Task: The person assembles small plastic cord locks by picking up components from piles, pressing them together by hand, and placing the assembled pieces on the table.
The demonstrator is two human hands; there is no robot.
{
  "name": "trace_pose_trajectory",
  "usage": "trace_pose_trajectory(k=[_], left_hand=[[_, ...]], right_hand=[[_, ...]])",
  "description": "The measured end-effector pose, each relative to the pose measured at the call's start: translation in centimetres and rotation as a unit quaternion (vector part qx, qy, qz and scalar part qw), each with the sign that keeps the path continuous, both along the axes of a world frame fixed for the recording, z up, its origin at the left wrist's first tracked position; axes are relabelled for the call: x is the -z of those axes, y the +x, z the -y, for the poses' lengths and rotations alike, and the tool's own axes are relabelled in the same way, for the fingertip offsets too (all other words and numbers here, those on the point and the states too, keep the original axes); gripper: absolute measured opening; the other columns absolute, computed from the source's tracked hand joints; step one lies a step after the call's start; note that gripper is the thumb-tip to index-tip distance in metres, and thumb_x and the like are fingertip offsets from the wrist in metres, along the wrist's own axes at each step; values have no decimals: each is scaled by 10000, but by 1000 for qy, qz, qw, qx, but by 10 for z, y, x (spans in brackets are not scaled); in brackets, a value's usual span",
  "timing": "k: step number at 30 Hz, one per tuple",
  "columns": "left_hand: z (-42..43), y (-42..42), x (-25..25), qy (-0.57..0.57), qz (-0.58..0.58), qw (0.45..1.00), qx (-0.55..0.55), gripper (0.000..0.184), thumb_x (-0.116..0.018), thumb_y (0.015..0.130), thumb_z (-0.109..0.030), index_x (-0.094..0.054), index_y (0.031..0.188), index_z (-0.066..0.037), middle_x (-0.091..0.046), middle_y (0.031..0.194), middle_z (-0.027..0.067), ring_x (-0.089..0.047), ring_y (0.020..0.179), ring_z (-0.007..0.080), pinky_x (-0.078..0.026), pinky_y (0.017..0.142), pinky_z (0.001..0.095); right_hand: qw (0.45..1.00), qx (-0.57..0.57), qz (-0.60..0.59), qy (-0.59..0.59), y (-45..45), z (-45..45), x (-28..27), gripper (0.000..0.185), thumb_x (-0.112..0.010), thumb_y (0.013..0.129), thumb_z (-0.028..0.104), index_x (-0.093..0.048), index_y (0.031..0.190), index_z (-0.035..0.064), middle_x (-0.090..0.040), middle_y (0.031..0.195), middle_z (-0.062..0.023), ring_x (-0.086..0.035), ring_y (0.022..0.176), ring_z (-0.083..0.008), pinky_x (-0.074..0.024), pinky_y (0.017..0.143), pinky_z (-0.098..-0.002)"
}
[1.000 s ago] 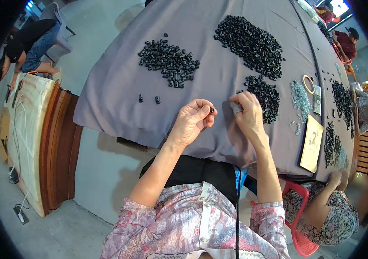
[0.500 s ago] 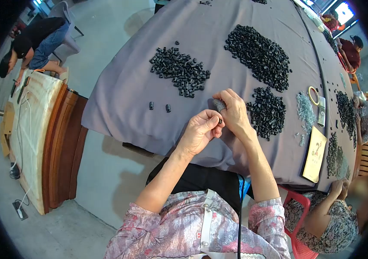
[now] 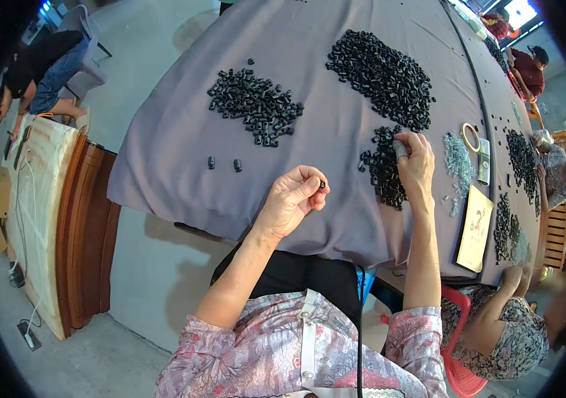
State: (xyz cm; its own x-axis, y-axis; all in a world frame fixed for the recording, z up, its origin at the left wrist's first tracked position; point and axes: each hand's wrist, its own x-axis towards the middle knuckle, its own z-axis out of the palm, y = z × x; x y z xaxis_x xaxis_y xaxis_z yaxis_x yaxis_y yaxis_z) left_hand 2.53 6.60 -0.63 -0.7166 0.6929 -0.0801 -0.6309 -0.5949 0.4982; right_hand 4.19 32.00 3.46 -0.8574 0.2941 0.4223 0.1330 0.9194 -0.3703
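My left hand (image 3: 293, 202) is closed over the table's near side, with a small black plastic piece (image 3: 323, 185) pinched between thumb and forefinger. My right hand (image 3: 417, 166) reaches onto a pile of small black pieces (image 3: 384, 174). A grey cover (image 3: 400, 149) wraps one of its digits. Its fingers are curled together, and whatever lies between the tips is hidden. Left of my hands, two black cylindrical pieces (image 3: 237, 166) stand apart on the cloth. Beyond them lies a heap of similar black cylinders (image 3: 256, 109).
A larger black heap (image 3: 379, 76) lies farther back on the grey cloth (image 3: 183, 132). On the right are clear small parts (image 3: 459, 162), a tape roll (image 3: 471, 137) and a tan booklet (image 3: 475, 229). Other people sit along the right side; one person (image 3: 37, 73) bends at a side table (image 3: 47, 172).
My right hand has left my left hand and moved right onto the near black pile. My left hand still pinches its piece. The whole view has shifted slightly.
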Motion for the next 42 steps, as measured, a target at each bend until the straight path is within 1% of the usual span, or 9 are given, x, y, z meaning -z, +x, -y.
trace_pose_trajectory(k=[7, 11, 12, 14, 21, 26, 34, 40, 42], left_hand=[[-1, 0, 1, -9, -2, 1000, -1, 97, -578, 865, -136, -570, 891, -43, -594, 816, 61, -502, 660, 90, -406, 593, 240], [-1, 0, 0, -13, 0, 1000, 1, 100, -588, 860, -139, -566, 879, -43, -596, 807, 57, -517, 652, 91, -430, 598, 237], [-1, 0, -1, -13, -1, 1000, 2, 102, -592, 858, -140, -565, 873, -42, -599, 804, 56, -525, 648, 91, -442, 602, 235], [-1, 0, -1, -12, 0, 1000, 2, 95, -584, 861, -133, -567, 884, -42, -594, 813, 59, -509, 659, 93, -418, 597, 239], [-1, 0, 0, -10, -6, 1000, 3, 91, -574, 867, -130, -570, 888, -42, -592, 816, 60, -499, 663, 92, -407, 596, 242], [-2, 0, 1, -14, -3, 1000, 3, 96, -581, 865, -137, -565, 878, -43, -597, 803, 52, -528, 647, 88, -447, 605, 233], [-2, 0, 0, -6, -4, 1000, 5, 81, -574, 867, -125, -571, 886, -47, -597, 819, 58, -503, 666, 89, -410, 595, 235], [-1, 0, 2, -9, -6, 1000, 7, 84, -581, 861, -123, -570, 891, -45, -597, 819, 57, -504, 668, 87, -411, 600, 233], [-2, 0, 0, -10, -8, 1000, 6, 84, -582, 860, -121, -570, 891, -44, -596, 818, 57, -501, 665, 86, -411, 602, 233]], right_hand=[[995, -14, 26, 92, -24, -5, 3, 216, -534, 688, 33, -625, 879, 81, -580, 867, -91, -538, 860, -281, -408, 734, -386], [992, 22, 89, 85, -32, 0, 6, 199, -529, 722, 60, -642, 884, 81, -589, 888, -100, -548, 898, -290, -421, 763, -399], [995, -12, 80, 53, -32, 2, 7, 199, -525, 716, 53, -644, 872, 78, -589, 878, -99, -548, 893, -293, -422, 768, -408], [997, -15, 69, 39, -29, 7, 13, 214, -535, 694, 48, -642, 877, 79, -586, 882, -96, -545, 901, -295, -420, 770, -408], [996, -10, 78, 44, -10, -12, 4, 243, -548, 648, 14, -637, 863, 85, -566, 883, -84, -503, 904, -286, -394, 762, -387], [996, -48, 39, 57, -22, -9, 4, 237, -546, 645, 6, -634, 852, 82, -558, 870, -83, -491, 862, -290, -388, 745, -398], [982, -62, 96, 153, -47, -4, 12, 236, -561, 666, 45, -658, 872, 104, -584, 835, -66, -520, 851, -266, -392, 735, -386], [969, -66, 99, 214, -52, 0, 15, 101, -541, 715, 83, -611, 777, 46, -571, 802, -96, -528, 839, -266, -395, 725, -400], [962, -60, 120, 237, -54, 4, 14, 101, -528, 721, 74, -583, 797, 36, -567, 799, -107, -525, 838, -272, -394, 729, -398]])
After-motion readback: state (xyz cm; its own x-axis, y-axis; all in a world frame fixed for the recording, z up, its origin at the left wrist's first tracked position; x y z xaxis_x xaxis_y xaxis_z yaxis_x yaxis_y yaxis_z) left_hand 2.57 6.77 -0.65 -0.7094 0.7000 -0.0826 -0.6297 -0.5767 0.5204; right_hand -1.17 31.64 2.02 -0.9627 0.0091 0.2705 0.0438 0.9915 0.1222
